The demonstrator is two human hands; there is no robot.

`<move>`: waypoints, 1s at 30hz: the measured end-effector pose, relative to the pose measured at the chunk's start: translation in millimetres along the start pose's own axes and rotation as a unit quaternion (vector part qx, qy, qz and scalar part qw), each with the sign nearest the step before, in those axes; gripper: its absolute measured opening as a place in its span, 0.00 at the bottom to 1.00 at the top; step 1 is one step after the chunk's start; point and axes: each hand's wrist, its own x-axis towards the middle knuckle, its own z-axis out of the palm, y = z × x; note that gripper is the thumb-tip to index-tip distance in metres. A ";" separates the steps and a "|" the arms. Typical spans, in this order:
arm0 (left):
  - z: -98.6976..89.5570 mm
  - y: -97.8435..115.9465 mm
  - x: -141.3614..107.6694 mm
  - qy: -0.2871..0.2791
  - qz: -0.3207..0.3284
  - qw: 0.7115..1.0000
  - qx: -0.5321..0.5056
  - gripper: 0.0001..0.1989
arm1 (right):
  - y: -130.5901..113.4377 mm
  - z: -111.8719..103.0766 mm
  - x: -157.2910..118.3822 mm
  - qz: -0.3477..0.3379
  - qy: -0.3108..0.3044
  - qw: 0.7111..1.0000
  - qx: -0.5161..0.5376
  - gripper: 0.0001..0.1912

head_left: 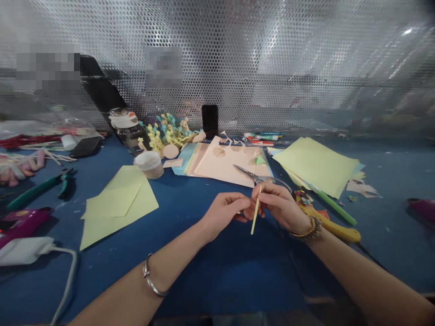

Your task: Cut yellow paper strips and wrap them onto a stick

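A thin pale yellow stick, perhaps a tightly rolled strip of paper, slants down from the fingers of my right hand. Close against it, my left hand has thumb and forefinger pinched together, with the fingertips meeting those of the right hand. Whatever sits between the left fingertips is too small and hidden to make out. Just beyond the hands, scissors lie with their blades over a cut pinkish sheet. Yellow paper sheets rest to the left of my hands.
Behind stand a white tub, a bottle, yellow and blue paper flowers and a phone. Green pliers and a white adapter are at left. At right lie a yellow-handled tool, a green knife and stacked paper.
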 end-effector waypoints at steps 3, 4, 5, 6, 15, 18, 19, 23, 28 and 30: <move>-0.5 -1.2 0.0 0.007 0.000 1.000 0.002 0.11 | 1.4 -1.3 1.5 0.007 0.010 1.000 -0.003 0.05; -0.8 -1.5 -0.3 0.008 0.001 1.000 0.003 0.11 | 1.7 -1.9 1.9 0.006 0.012 1.000 -0.005 0.05; -1.2 -1.6 -0.7 0.009 0.002 1.000 0.004 0.10 | 2.1 -2.5 2.3 0.004 0.013 1.000 -0.009 0.05; -1.5 -1.6 -1.1 0.009 0.002 1.000 0.006 0.10 | 2.4 -3.0 2.7 0.000 0.015 1.000 -0.013 0.05; -2.5 2.2 -2.9 0.005 0.003 1.000 0.008 0.11 | 2.2 -3.6 2.5 -0.035 0.026 0.998 -0.047 0.06; -3.1 3.5 -3.4 0.006 0.019 0.999 0.025 0.11 | -0.6 -3.1 2.3 -0.048 0.028 0.996 -0.076 0.07; -3.4 3.7 -3.4 0.005 0.028 0.999 0.034 0.10 | -1.8 -2.7 2.2 -0.053 0.029 0.994 -0.087 0.08; -4.7 2.7 -3.0 0.000 0.056 0.997 0.048 0.10 | -5.8 0.4 1.5 -0.080 0.040 0.988 -0.127 0.08; -3.1 -2.2 -3.0 -0.006 0.061 0.997 0.039 0.12 | -6.5 5.3 1.6 -0.099 0.062 0.983 -0.140 0.13; -2.3 -1.0 -3.4 0.002 0.058 0.997 0.043 0.13 | -7.5 5.3 2.2 -0.089 0.069 0.984 -0.141 0.12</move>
